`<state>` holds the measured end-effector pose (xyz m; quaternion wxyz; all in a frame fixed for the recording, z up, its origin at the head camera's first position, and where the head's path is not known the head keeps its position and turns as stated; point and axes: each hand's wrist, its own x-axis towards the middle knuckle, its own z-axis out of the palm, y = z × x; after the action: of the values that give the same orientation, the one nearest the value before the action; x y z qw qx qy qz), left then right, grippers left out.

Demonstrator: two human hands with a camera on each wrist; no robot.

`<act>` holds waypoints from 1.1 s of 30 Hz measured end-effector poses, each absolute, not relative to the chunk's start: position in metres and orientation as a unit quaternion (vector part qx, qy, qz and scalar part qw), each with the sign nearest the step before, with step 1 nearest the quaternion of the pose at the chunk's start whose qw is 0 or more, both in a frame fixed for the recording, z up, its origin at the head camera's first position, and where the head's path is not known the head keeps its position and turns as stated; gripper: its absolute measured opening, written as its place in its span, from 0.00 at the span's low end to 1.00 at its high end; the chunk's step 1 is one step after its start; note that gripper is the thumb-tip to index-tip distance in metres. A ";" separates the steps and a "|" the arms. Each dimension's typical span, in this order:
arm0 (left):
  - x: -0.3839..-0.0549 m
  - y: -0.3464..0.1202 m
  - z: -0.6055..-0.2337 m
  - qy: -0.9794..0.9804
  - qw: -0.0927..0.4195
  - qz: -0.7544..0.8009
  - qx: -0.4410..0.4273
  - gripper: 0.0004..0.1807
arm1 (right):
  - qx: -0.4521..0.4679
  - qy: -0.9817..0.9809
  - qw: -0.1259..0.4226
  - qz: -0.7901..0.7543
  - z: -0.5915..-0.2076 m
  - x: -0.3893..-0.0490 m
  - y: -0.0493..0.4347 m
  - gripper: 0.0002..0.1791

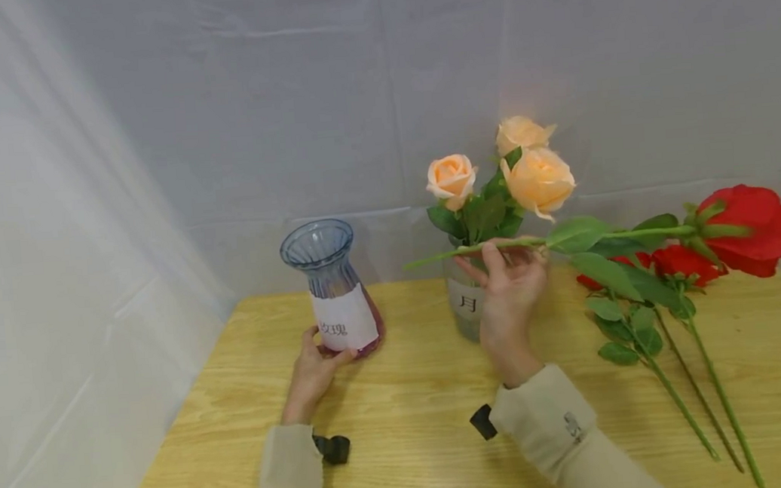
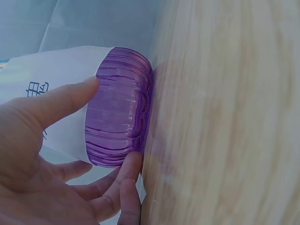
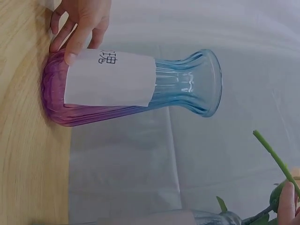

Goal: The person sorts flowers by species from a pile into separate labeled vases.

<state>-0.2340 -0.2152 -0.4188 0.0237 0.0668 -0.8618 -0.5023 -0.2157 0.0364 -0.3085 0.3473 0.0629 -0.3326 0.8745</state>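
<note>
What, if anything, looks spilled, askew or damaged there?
Nothing stands out: the blue-purple vase stands on its base, held by the left hand; peach roses stand in the grey vase; loose red roses lie together; no spill or breakage shows.

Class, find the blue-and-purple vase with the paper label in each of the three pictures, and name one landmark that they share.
Head: the vase is left of centre, mouth upward.
Left wrist: it lies sideways across the left half, purple base toward the tabletop.
Right wrist: sideways in the upper left, mouth pointing right.
Shared landmark: the left hand, its thumb near the lower edge of the white label.
</note>
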 end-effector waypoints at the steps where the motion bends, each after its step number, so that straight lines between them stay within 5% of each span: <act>1: -0.234 -0.215 -0.419 -0.862 0.023 -0.503 0.067 0.46 | 0.067 -0.335 0.349 0.873 -0.308 -0.216 0.035 0.06; 28: -0.234 -0.216 -0.416 -0.864 0.023 -0.499 0.066 0.47 | 0.151 -0.398 0.349 0.835 -0.290 -0.241 -0.019 0.13; 33: -0.234 -0.216 -0.417 -0.860 0.021 -0.505 0.066 0.47 | 0.170 -0.417 0.347 0.823 -0.287 -0.245 -0.027 0.08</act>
<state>-0.2343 -0.2165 -0.4168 0.0212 0.0656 -0.8605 -0.5048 -0.2447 -0.0267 -0.2875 0.3472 0.1701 -0.4169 0.8226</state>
